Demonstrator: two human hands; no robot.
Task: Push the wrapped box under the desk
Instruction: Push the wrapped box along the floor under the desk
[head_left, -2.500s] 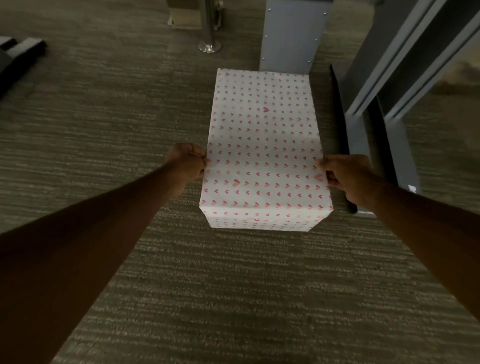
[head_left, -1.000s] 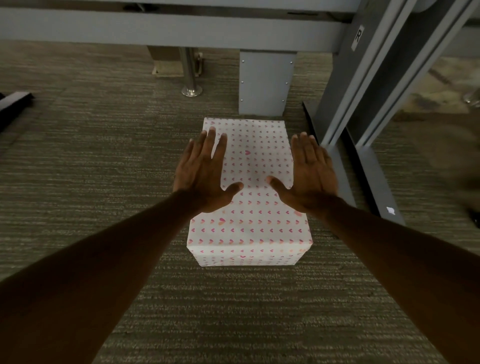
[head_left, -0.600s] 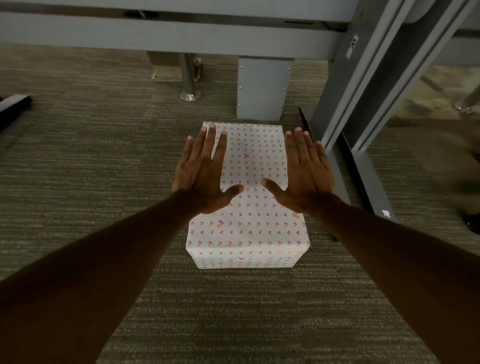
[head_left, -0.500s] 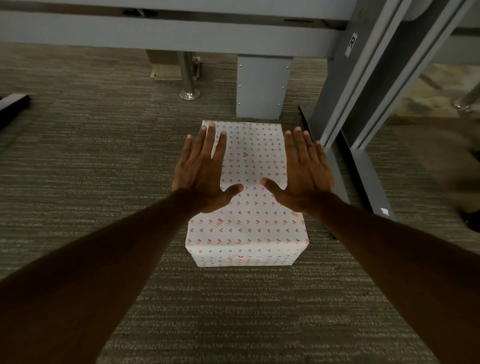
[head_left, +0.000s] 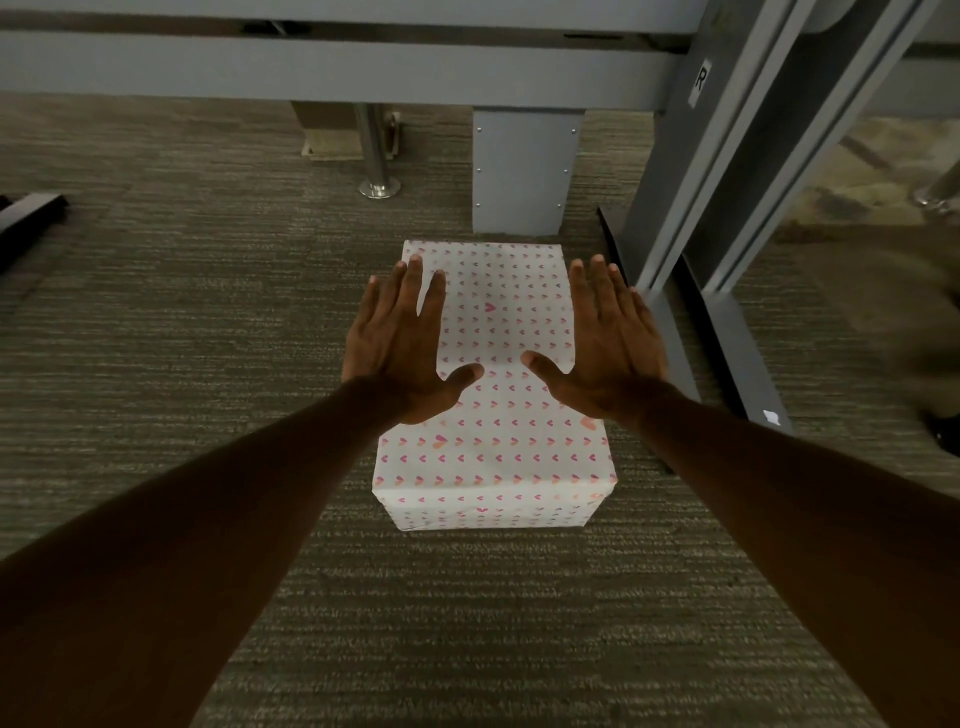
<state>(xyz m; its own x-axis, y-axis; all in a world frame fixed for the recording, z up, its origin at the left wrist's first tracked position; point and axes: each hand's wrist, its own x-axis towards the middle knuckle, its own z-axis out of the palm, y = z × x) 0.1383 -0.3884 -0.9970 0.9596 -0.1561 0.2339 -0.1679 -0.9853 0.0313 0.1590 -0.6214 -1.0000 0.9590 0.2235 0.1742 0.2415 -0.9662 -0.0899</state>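
Resting flat as before, hands (head_left: 506, 348) hold box (head_left: 493, 452) unmoved.

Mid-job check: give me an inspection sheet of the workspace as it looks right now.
Surface: grey carpet, dimly lit.
Job's things: wrapped box, heart-print paper, on the carpet, far end near a grey panel under the desk.
Clutter: black object at far left.
Hands: left hand and right hand open, fingers spread over the box top; contact cannot be told.
Cables: nothing seen.
Surroundings: desk leg to the right, metal post behind.
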